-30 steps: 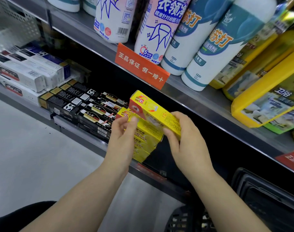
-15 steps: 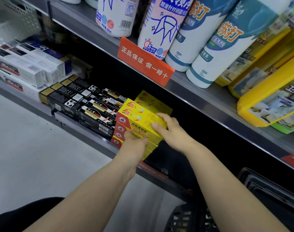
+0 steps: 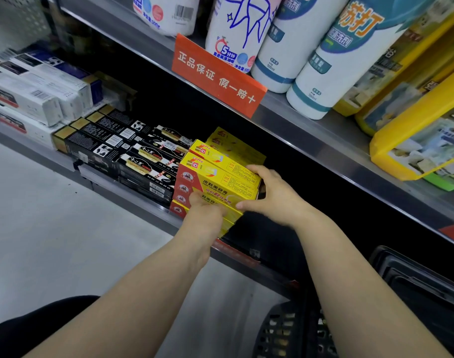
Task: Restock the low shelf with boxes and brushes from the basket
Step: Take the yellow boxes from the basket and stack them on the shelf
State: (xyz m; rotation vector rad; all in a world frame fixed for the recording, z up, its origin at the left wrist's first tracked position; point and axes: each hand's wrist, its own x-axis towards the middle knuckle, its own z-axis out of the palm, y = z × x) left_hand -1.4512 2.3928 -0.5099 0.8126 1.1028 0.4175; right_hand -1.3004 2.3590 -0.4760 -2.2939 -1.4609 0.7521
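- Now the right hand (image 3: pixel 275 198) clasps the right end of the top yellow box (image 3: pixel 220 178), fingers over, thumb under
- Left hand (image 3: pixel 207 217) curls against the yellow stack (image 3: pixel 180 200) at seven o'clock of that box; whether it is gripping or steadying I cannot tell
- A second ago the box was in mid-air; it now lies on the stack on the low shelf (image 3: pixel 143 206), black boxes (image 3: pixel 133 156) at ten o'clock
- One box shelved, I judge; basket (image 3: pixel 285 332) waits at five o'clock

low shelf (image 3: pixel 122 193) carries white boxes (image 3: pixel 27 99) at left, black boxes (image 3: pixel 112 151) beside them, then yellow boxes (image 3: pixel 220 182) (stacked several high).
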